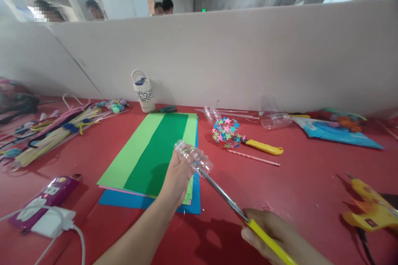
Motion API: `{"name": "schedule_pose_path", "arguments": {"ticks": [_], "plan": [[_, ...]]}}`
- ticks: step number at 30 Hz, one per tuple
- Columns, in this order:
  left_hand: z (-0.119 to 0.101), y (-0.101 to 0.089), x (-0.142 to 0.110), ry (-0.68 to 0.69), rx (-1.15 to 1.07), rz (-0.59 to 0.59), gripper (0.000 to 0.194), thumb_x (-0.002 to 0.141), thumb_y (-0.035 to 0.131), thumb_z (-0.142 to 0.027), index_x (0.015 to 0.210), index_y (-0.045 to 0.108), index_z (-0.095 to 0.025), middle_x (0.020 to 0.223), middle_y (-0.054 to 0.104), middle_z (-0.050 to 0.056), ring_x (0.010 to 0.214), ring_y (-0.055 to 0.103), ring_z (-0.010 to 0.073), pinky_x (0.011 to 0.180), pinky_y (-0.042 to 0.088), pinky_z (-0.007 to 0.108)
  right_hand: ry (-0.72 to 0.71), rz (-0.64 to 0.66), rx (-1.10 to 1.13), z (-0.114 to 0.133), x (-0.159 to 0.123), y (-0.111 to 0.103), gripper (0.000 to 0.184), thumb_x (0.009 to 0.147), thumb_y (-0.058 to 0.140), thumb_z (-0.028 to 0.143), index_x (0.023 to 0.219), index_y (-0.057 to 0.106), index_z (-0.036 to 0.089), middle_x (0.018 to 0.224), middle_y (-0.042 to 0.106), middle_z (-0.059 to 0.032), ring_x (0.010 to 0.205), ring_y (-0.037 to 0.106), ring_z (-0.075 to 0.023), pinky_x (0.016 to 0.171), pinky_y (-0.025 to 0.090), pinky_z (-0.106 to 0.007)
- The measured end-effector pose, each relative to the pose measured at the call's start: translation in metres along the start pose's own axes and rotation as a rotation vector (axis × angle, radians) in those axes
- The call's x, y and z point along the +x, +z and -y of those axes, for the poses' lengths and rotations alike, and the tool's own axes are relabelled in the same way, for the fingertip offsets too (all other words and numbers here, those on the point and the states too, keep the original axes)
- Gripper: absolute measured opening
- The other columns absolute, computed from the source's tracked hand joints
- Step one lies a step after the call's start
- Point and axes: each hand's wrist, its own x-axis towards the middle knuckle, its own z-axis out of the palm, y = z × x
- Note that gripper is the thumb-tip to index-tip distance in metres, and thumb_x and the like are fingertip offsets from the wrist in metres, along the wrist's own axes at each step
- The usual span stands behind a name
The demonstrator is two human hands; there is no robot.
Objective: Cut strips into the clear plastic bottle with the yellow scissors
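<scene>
My left hand [179, 174] is closed around a clear plastic bottle piece [199, 158], its neck pointing up and left, above the stacked paper sheets. My right hand [273, 232] grips what look like yellow-handled scissors [225, 196], seen edge-on. Their long metal tips reach the plastic near my left fingers; whether they are inside or just against it I cannot tell. Under my left hand lie light green, dark green and blue sheets [149, 153]. Beyond the plastic piece is a clear ball covered with coloured stars [226, 132].
A yellow utility knife [264, 147] and striped pencil [255, 157] lie behind. A yellow glue gun [370, 203] is at right, a purple power strip [46, 203] with white cables at left. A white tumbler [144, 95] stands by the partition [236, 54]; craft sticks [52, 140] lie far left.
</scene>
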Motion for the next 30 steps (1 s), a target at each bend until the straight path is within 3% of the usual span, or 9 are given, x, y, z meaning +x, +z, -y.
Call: {"name": "schedule_pose_path", "arguments": {"ticks": [12, 22, 30], "plan": [[-0.005, 0.002, -0.003, 0.016, 0.028, 0.011, 0.034, 0.07, 0.079, -0.034, 0.088, 0.055, -0.019, 0.079, 0.068, 0.001, 0.083, 0.071, 0.0215, 0.077, 0.057, 0.037, -0.024, 0.003, -0.018, 0.001, 0.0, -0.003, 0.058, 0.076, 0.06, 0.074, 0.064, 0.033, 0.024, 0.05, 0.029, 0.0096, 0.039, 0.026, -0.0058, 0.036, 0.016, -0.023], [0.002, -0.001, -0.003, 0.029, 0.132, 0.015, 0.027, 0.077, 0.072, -0.032, 0.093, 0.054, -0.019, 0.086, 0.069, 0.002, 0.086, 0.069, 0.0196, 0.08, 0.054, 0.035, -0.071, 0.117, -0.001, -0.011, 0.007, -0.004, 0.068, 0.071, 0.04, 0.092, 0.069, 0.036, 0.024, 0.05, 0.032, 0.0106, 0.037, 0.03, -0.0044, 0.035, 0.017, -0.021], [0.003, -0.001, -0.001, 0.026, 0.115, -0.004, 0.031, 0.072, 0.076, -0.034, 0.089, 0.055, -0.019, 0.081, 0.067, 0.0, 0.08, 0.068, 0.0179, 0.08, 0.054, 0.036, -0.039, 0.038, 0.04, -0.006, 0.0, 0.003, 0.069, 0.068, 0.038, 0.094, 0.07, 0.027, 0.026, 0.05, 0.029, 0.0113, 0.037, 0.028, -0.0046, 0.035, 0.017, -0.02]]}}
